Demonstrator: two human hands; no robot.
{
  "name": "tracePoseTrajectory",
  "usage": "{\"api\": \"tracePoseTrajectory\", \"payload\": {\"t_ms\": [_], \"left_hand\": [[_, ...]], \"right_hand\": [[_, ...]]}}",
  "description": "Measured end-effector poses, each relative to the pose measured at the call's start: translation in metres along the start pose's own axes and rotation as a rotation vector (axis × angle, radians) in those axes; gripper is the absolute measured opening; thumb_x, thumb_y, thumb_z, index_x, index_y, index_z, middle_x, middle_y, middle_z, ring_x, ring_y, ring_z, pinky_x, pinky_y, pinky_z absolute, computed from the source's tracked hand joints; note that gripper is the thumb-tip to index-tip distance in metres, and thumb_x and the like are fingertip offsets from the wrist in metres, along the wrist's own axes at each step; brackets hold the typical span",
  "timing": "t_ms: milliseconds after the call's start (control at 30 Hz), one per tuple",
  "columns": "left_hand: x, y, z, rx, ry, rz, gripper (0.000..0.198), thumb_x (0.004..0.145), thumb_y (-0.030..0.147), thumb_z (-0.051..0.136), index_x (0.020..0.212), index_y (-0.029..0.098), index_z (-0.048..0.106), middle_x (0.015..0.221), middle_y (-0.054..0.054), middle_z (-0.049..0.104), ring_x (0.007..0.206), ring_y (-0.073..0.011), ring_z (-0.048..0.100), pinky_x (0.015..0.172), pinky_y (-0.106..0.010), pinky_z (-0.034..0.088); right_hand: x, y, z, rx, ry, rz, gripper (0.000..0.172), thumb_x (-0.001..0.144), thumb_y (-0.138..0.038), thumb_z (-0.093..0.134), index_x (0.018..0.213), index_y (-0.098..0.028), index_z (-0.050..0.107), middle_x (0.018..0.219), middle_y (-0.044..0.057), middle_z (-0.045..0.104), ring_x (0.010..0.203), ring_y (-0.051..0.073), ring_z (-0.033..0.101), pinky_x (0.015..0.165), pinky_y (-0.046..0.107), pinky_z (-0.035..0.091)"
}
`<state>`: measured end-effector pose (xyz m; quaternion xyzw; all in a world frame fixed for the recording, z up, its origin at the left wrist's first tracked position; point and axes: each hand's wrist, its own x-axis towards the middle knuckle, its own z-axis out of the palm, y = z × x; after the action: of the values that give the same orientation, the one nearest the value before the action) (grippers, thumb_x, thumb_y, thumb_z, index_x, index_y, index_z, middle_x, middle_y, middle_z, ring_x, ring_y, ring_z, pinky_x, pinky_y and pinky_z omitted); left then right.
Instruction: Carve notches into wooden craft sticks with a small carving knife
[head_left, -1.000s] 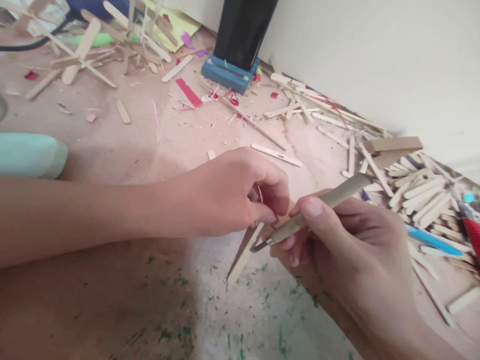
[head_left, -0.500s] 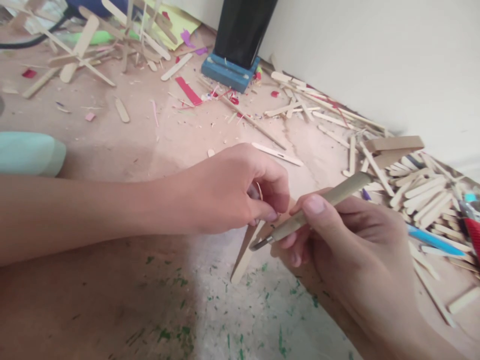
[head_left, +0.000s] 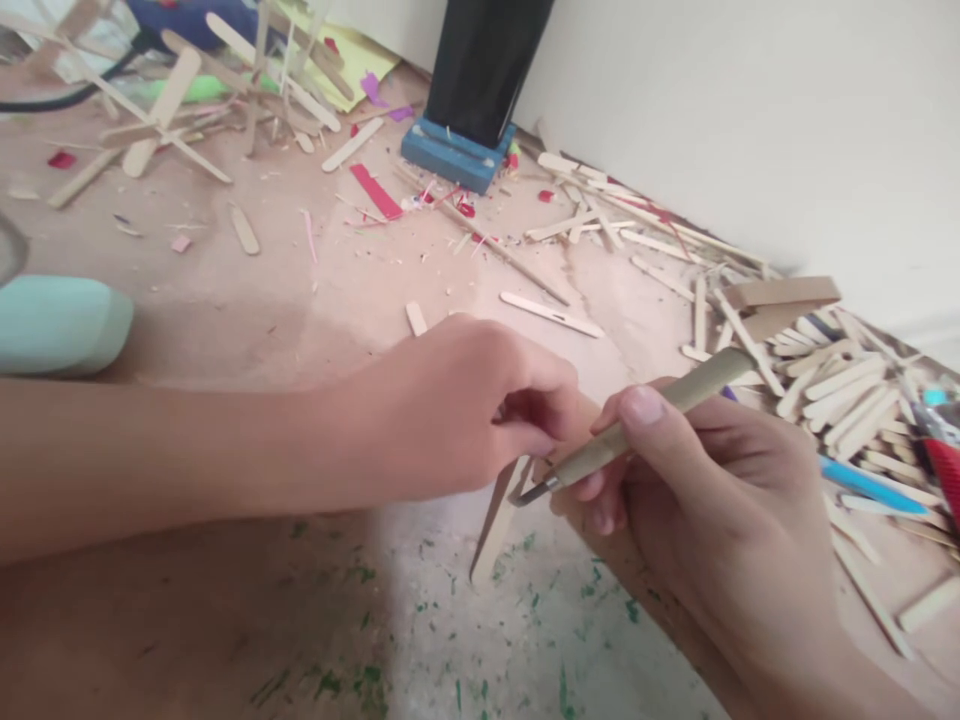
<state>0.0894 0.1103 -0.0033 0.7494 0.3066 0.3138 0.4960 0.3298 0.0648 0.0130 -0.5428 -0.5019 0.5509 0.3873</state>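
Note:
My left hand [head_left: 480,410] is closed at the centre, thumb and fingers pinched on a flat wooden stick [head_left: 496,530] whose lower end slants down towards me. Part of the stick is hidden behind the fingers. In my right hand [head_left: 712,500] is a carving tool [head_left: 622,440] with a wooden handle, held between thumb and fingers. Its dark metal tip points left and lies over the stick, just below my left fingertips; whether it touches the wood I cannot tell.
Loose craft sticks [head_left: 855,385] are heaped at the right beside a blue item [head_left: 870,485]. A black post on a blue base [head_left: 454,153] stands at the back. More sticks [head_left: 161,110] lie at the upper left, above a pale green object [head_left: 64,325].
My left hand and the stick have shifted slightly down in the view. The tool tip has moved a little to the right. Both holds are unchanged.

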Motion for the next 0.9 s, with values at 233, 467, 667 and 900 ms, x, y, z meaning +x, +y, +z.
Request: {"api": "tracePoseTrajectory", "payload": {"t_ms": [233, 467, 667, 900], "left_hand": [[-0.014, -0.002, -0.002, 0.347, 0.049, 0.265, 0.05, 0.117, 0.0, 0.05, 0.117, 0.023, 0.095, 0.116, -0.004, 0.091, 0.112, -0.0205, 0.08, 0.102, -0.033, 0.06], [-0.018, -0.013, -0.001, 0.794, 0.094, 0.37, 0.035, 0.121, 0.012, 0.063, 0.104, 0.027, 0.09, 0.114, -0.003, 0.086, 0.113, -0.0262, 0.076, 0.099, -0.045, 0.051], [-0.014, -0.015, -0.003, 0.729, 0.053, 0.269, 0.034, 0.124, 0.017, 0.057, 0.115, 0.025, 0.089, 0.139, -0.009, 0.085, 0.13, -0.0336, 0.079, 0.115, -0.054, 0.053], [-0.007, -0.011, -0.004, 0.581, -0.01, 0.105, 0.017, 0.119, 0.019, 0.073, 0.114, 0.025, 0.089, 0.136, -0.008, 0.081, 0.13, -0.0325, 0.076, 0.119, -0.056, 0.058]], "right_hand": [[-0.002, 0.003, 0.0, 0.015, 0.0, 0.004, 0.062, 0.104, -0.077, 0.104, 0.072, -0.027, 0.088, 0.054, 0.003, 0.068, 0.045, 0.018, 0.063, 0.044, 0.028, 0.051], [0.002, 0.006, 0.002, 0.012, -0.008, -0.015, 0.059, 0.107, -0.077, 0.103, 0.079, -0.027, 0.09, 0.061, 0.003, 0.077, 0.047, 0.015, 0.064, 0.048, 0.027, 0.056], [0.006, 0.003, 0.004, 0.001, -0.013, -0.016, 0.058, 0.111, -0.075, 0.1, 0.081, -0.027, 0.089, 0.062, 0.004, 0.078, 0.047, 0.015, 0.067, 0.046, 0.023, 0.053], [0.009, 0.001, 0.002, -0.067, -0.029, -0.023, 0.063, 0.107, -0.081, 0.102, 0.076, -0.027, 0.089, 0.058, 0.004, 0.076, 0.046, 0.014, 0.067, 0.046, 0.022, 0.056]]}}
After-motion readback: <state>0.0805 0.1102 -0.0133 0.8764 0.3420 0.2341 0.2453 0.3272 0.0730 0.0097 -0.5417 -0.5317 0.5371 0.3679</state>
